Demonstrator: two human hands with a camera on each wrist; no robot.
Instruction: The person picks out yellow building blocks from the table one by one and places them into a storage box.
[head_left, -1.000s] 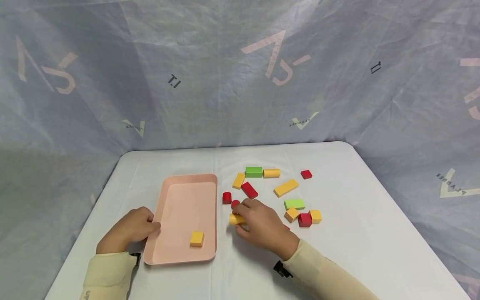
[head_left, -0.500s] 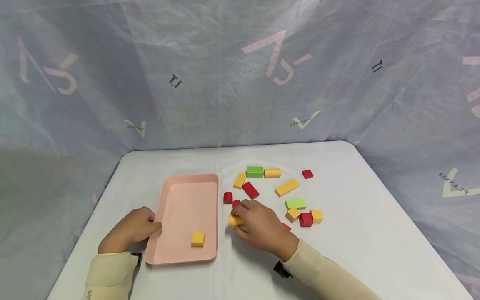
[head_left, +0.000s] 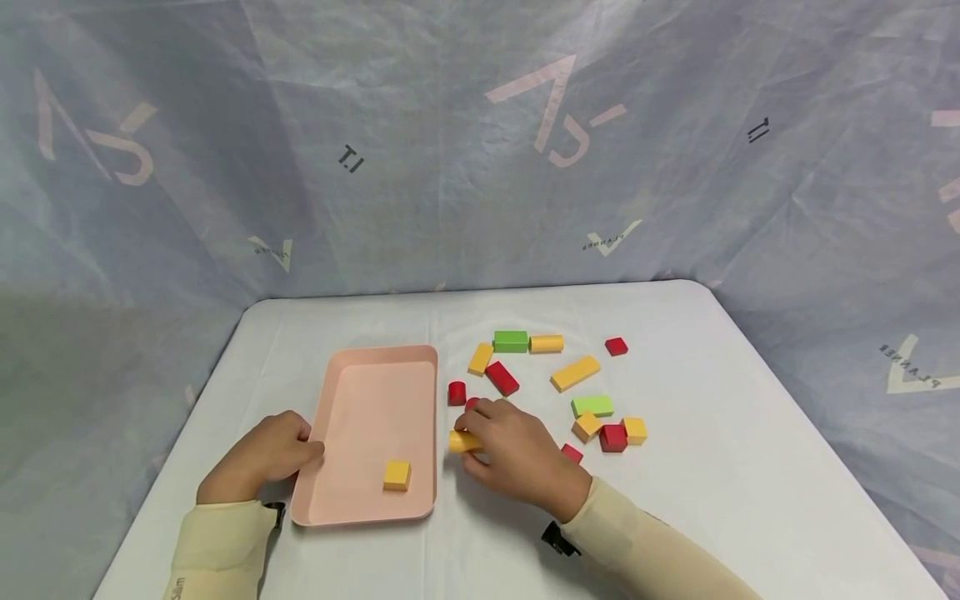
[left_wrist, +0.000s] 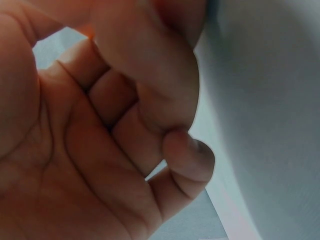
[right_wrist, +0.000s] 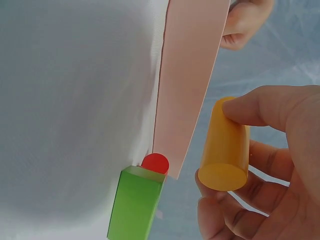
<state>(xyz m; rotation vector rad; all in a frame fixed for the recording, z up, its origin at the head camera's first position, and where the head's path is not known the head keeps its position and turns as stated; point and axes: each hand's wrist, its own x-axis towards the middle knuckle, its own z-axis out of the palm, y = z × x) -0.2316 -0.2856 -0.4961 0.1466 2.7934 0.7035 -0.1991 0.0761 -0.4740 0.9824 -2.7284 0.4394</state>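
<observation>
My left hand [head_left: 266, 457] grips the left rim of a pink tray [head_left: 367, 408], thumb over the edge; its fingers [left_wrist: 150, 75] look curled in the left wrist view. A yellow cube [head_left: 396, 476] lies inside the tray near its front right. Just right of the tray, my right hand [head_left: 517, 457] pinches a yellow cylinder [head_left: 465, 442] between thumb and fingers. In the right wrist view the cylinder's round end faces the camera, raised above the level of the table. A green block [right_wrist: 135, 202] and a red cylinder [right_wrist: 156, 163] show there beside the tray's wall.
Beyond my right hand lie a red cylinder [head_left: 457, 393], a red block [head_left: 502, 378], a green block [head_left: 511, 342] and several yellow blocks. Further right sit a light green block [head_left: 592, 406] and a red cube [head_left: 613, 438]. A grey curtain [head_left: 435, 167] hangs behind the white table [head_left: 675, 500].
My right hand has shifted slightly left toward the tray with the yellow cylinder. A red block to the right of that hand shows more fully. My left hand stays on the tray rim.
</observation>
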